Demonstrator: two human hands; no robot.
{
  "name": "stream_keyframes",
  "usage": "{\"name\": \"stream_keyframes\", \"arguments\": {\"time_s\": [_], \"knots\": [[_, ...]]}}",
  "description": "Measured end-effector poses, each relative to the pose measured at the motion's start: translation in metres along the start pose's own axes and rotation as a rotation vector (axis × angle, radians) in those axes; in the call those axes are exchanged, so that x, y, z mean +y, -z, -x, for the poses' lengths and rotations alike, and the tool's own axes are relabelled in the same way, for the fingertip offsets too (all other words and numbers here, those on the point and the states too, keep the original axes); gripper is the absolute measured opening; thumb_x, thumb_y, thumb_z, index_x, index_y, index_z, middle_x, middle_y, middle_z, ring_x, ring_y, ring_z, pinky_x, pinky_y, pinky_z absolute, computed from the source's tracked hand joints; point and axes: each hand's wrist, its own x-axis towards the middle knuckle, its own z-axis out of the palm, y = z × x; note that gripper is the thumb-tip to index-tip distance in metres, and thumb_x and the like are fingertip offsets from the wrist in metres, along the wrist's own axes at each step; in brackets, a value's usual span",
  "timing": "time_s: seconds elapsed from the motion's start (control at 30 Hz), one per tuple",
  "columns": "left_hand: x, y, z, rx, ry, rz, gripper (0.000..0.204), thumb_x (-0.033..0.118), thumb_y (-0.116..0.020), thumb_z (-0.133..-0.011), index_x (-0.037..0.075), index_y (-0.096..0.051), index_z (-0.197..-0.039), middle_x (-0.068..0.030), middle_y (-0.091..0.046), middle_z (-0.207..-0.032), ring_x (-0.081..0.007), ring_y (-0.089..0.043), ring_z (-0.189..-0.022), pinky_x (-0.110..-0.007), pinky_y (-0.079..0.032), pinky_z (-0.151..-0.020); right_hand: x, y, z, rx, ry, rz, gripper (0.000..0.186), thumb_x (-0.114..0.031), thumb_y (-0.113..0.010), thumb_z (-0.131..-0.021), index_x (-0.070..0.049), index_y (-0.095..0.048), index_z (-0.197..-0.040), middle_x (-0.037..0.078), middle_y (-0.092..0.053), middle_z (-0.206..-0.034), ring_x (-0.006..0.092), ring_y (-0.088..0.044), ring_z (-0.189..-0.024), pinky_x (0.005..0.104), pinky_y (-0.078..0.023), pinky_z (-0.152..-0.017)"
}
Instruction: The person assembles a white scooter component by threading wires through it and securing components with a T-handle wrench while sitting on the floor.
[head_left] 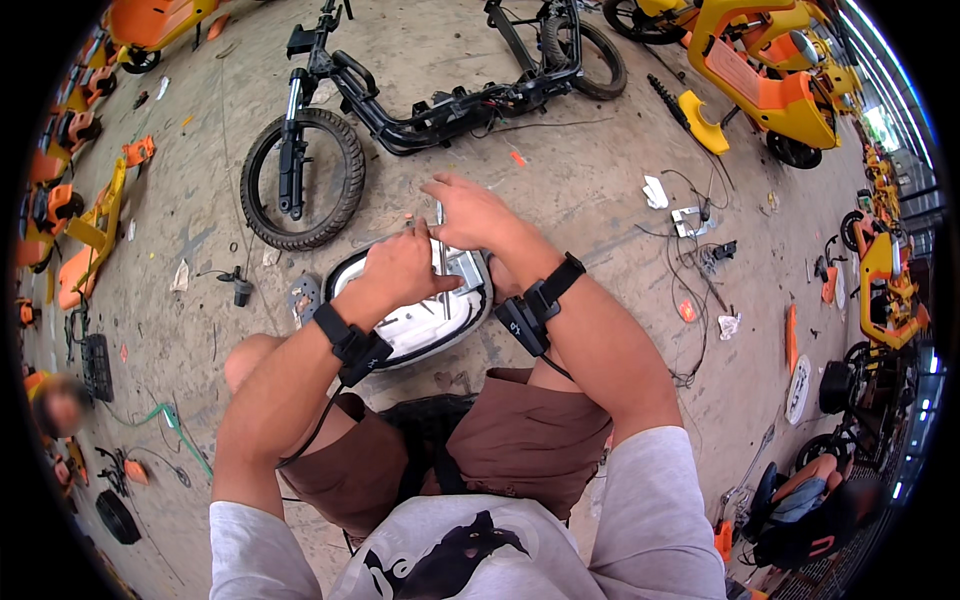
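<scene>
A white and black oval housing lies on the concrete floor between my knees, with a silver metal part inside it. My left hand is closed around a thin upright metal rod rising from the housing. Just above and to the right, my right hand pinches the top of the same rod. Both wrists wear black bands with cables.
A stripped black scooter frame with a front wheel lies ahead. Orange and yellow scooter bodies stand at the right and left edges. Loose wires, a disc and small parts litter the floor. Another person sits at the far left.
</scene>
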Motion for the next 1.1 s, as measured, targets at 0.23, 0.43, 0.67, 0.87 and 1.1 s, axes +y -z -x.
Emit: {"name": "stream_keyframes", "arguments": {"time_s": [0.23,0.43,0.67,0.87,1.1], "knots": [[0.004,0.009,0.001,-0.172,0.041,-0.022,0.060,0.058,-0.072,-0.078,-0.002,-0.071,-0.090,-0.0211,-0.071,-0.098,-0.0367,-0.069,-0.093,-0.044,-0.055,-0.082,-0.008,0.008,-0.003,-0.126,-0.148,0.054,0.036,-0.024,-0.062,-0.085,-0.013,-0.071,-0.118,0.014,-0.054,-0.141,0.0343,-0.055,-0.124,0.0449,-0.046,-0.103],[-0.014,0.005,-0.006,-0.055,0.020,-0.010,0.034,0.039,-0.075,-0.080,0.008,-0.076,-0.092,-0.0186,-0.071,-0.091,-0.0354,-0.069,-0.085,-0.044,-0.055,-0.076,-0.004,0.019,-0.006,-0.186,-0.340,0.119,0.033,-0.035,-0.064,-0.088,-0.010,-0.074,-0.107,0.012,-0.072,-0.110,0.0321,-0.066,-0.107,0.0447,-0.052,-0.091],[-0.034,0.016,-0.008,0.124,-0.002,-0.064,0.025,0.030,-0.081,-0.073,0.011,-0.078,-0.089,-0.0149,-0.071,-0.080,-0.0331,-0.069,-0.077,-0.042,-0.055,-0.073,-0.013,0.047,0.003,-0.341,-0.397,0.191,0.040,-0.042,-0.064,-0.089,-0.009,-0.073,-0.110,0.012,-0.071,-0.114,0.0307,-0.066,-0.108,0.0437,-0.052,-0.091],[-0.034,0.010,-0.009,0.128,-0.012,-0.063,0.023,0.031,-0.079,-0.075,0.010,-0.078,-0.086,-0.0168,-0.071,-0.078,-0.0344,-0.069,-0.076,-0.043,-0.055,-0.071,0.006,0.023,0.001,-0.335,-0.191,0.109,0.030,-0.029,-0.062,-0.088,-0.008,-0.075,-0.105,0.019,-0.071,-0.103,0.0356,-0.067,-0.099,0.0438,-0.052,-0.087],[-0.022,0.000,-0.009,0.099,-0.051,-0.065,0.027,0.036,-0.074,-0.082,0.009,-0.077,-0.085,-0.0181,-0.070,-0.077,-0.0357,-0.068,-0.075,-0.045,-0.055,-0.070,0.006,0.011,-0.002,-0.337,-0.065,0.081,0.028,-0.009,-0.062,-0.074,-0.009,-0.076,-0.099,0.019,-0.071,-0.101,0.0358,-0.068,-0.096,0.0437,-0.054,-0.085]]}}
